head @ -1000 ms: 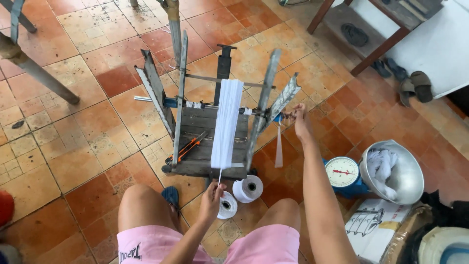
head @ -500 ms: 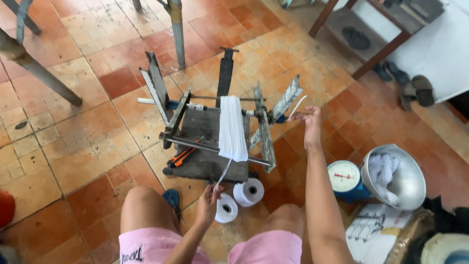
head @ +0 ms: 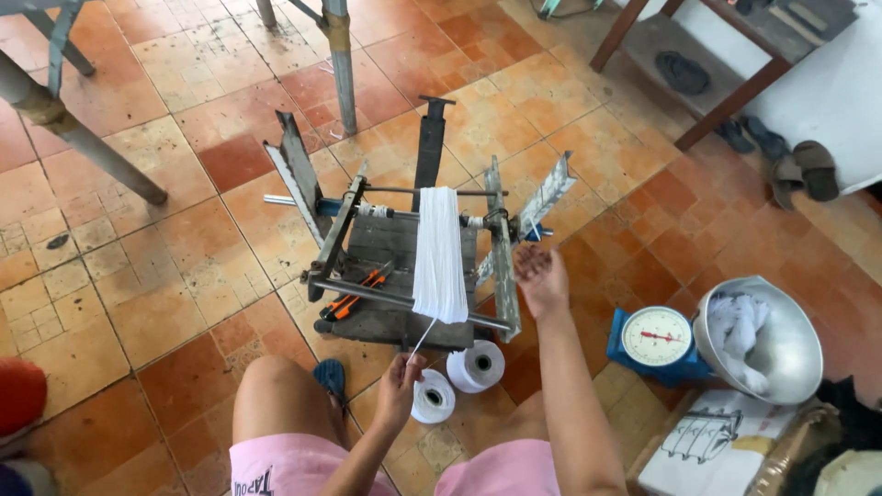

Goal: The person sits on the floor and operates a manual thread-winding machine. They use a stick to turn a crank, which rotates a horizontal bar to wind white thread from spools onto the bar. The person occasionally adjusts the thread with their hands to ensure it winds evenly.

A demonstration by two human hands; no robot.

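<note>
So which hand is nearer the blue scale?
Right. The right hand is open by the winder's right side, just left of the scale. The left hand pinches white thread farther away, above the spools.

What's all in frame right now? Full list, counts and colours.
winding frame: 1, grey metal and wood, floor centre
white yarn hank: 1, white, wrapped over the frame
yarn strand: 1, white, from hank down to left hand
yarn spools: 2, white, floor below the frame
orange-handled tool: 1, orange and black, on the frame base
scale: 1, blue with white dial, right
metal bowl: 1, silver, white cloth inside, right of scale
cardboard box: 1, white, bottom right
sandals: several, dark, upper right
left hand: 1, pinching the strand
right hand: 1, open palm, beside the frame's right side
</note>
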